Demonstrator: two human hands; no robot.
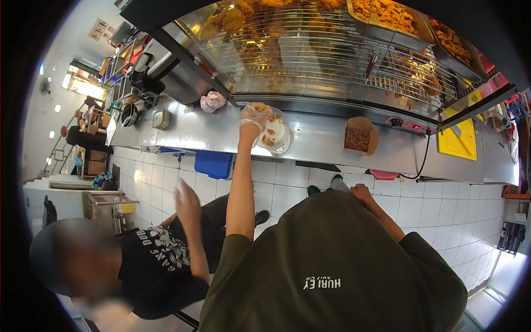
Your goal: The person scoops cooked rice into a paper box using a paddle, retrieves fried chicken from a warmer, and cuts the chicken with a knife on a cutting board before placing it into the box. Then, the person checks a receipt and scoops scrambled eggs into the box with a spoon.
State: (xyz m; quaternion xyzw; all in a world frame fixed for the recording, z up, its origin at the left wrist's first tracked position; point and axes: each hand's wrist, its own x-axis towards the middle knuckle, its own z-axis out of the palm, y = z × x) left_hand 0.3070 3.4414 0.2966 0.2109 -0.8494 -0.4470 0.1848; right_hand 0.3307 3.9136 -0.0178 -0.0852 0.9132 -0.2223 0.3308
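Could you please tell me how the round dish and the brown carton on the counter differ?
The round dish is whitish and shallow; the carton is brown, with angular sides and open flaps. The dish has scattered golden-brown pieces with bare patches between, while the carton holds many small, dark reddish-brown bits. The gloved left hand is at the dish, whereas the carton stands away from both hands. Both are open on the metal counter.

Pale round dish (282,130) on counter (320,135), brown pieces (269,136) inside.

The person wears a dark green short-sleeved shirt (337,243) (white HURLEY lettering (322,283)) and a clear glove (254,114).
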